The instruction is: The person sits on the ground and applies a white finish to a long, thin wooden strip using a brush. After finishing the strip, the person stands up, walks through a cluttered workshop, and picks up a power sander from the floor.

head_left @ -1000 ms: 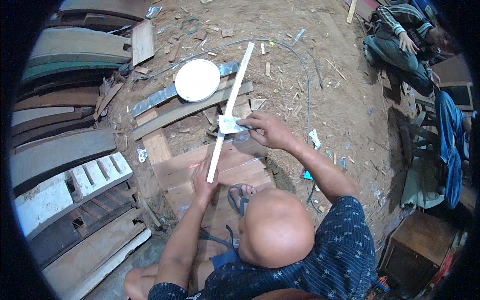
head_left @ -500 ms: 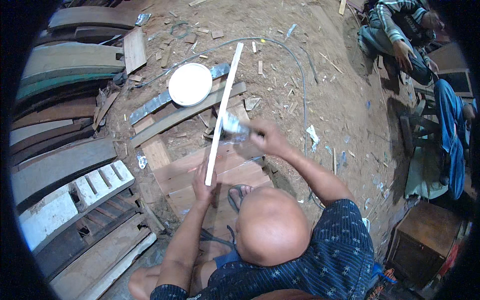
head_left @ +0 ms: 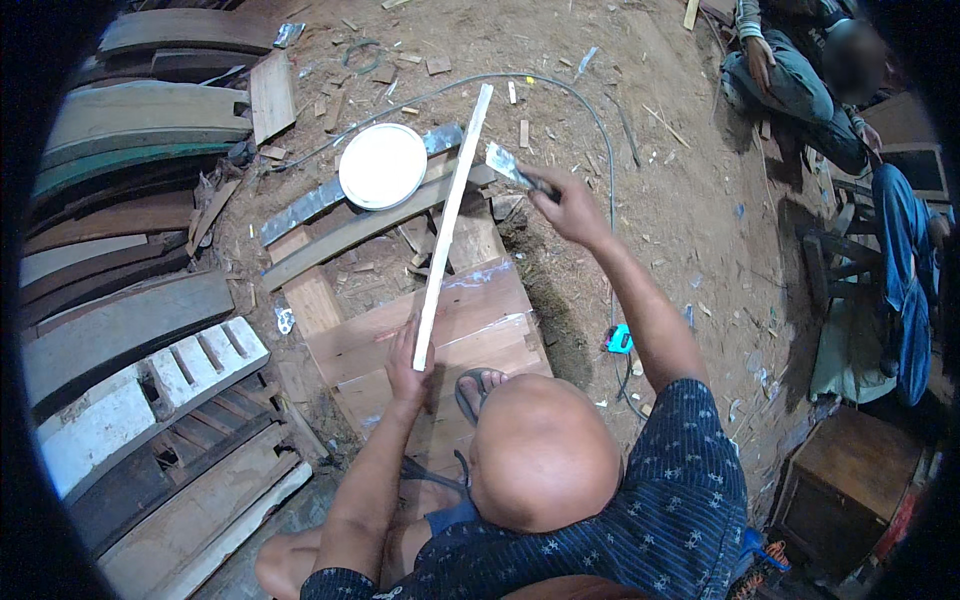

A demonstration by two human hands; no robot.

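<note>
My left hand (head_left: 408, 362) is closed around the near end of a long, narrow strip of wood (head_left: 452, 225) with a white upper face. The strip slants up and away, its far end past the planks. To the right of it, my right hand (head_left: 570, 208) grips a putty knife (head_left: 510, 165) by its dark handle. Its blade is flat, smeared whitish, and apart from the strip. A round white tub or lid (head_left: 382, 167) rests on two boards left of the strip; which it is I cannot tell.
Wooden planks (head_left: 450, 310) lie below my hands. Stacked curved wooden pieces (head_left: 130, 320) line the left. A cable (head_left: 600, 120) loops over the dirt floor among wood scraps. A turquoise tape measure (head_left: 619, 339) lies right of my forearm. Another person (head_left: 800, 80) sits at the upper right.
My right hand has swung right and farther away with the putty knife, off the strip. The tape measure has come into sight. The other person's hand has shifted left.
</note>
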